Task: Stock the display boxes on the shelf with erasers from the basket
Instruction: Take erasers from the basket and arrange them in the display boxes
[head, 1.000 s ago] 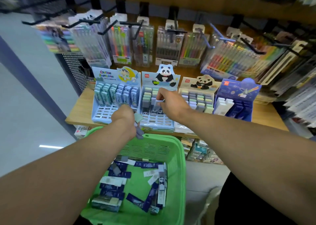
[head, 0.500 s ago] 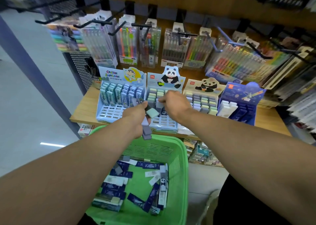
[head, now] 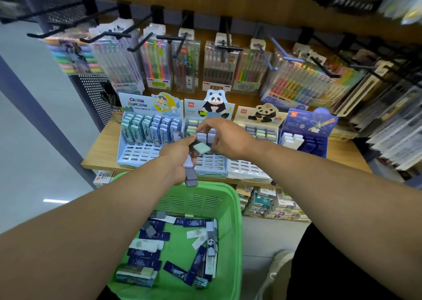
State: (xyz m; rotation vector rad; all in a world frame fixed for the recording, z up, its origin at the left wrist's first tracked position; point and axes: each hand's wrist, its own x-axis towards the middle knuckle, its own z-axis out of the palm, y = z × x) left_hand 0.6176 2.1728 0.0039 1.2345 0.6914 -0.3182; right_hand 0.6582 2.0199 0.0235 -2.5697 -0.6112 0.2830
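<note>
1. Overhead, the wooden shelf (head: 102, 149) carries a row of four display boxes, with packs of pens (head: 219, 67) hanging from black hooks behind them.
2. Below the shelf edge sits the green basket (head: 233, 208), its floor scattered with loose erasers (head: 146, 245) — dark blue sleeves, white ones, a grey one and one with a panda print.
3. Farthest left stands the cartoon box (head: 137, 156), its back rows full of upright erasers and its front slots bare.
4. Next to it is the panda box (head: 210, 165), partly filled with pale green and lilac erasers at the back; both hands meet just above it.
5. To the right stand a second panda box (head: 249, 169) with empty white front slots, and then the dark blue space box (head: 308, 137) holding white and navy erasers.
6. The left hand (head: 178, 156) has its grip closed round a small stack of erasers — a lilac one and a grey eraser (head: 190, 178) stick out below the fist, over the basket's far rim.
7. The right hand (head: 228, 137) reaches in from the right with its fingers curled down over the box's rows; whether its grip holds anything, I cannot tell.
8. Between the two hands sits a mint eraser (head: 201, 148), tilted, held at the left hand's fingertips and just beside the right hand.
</note>
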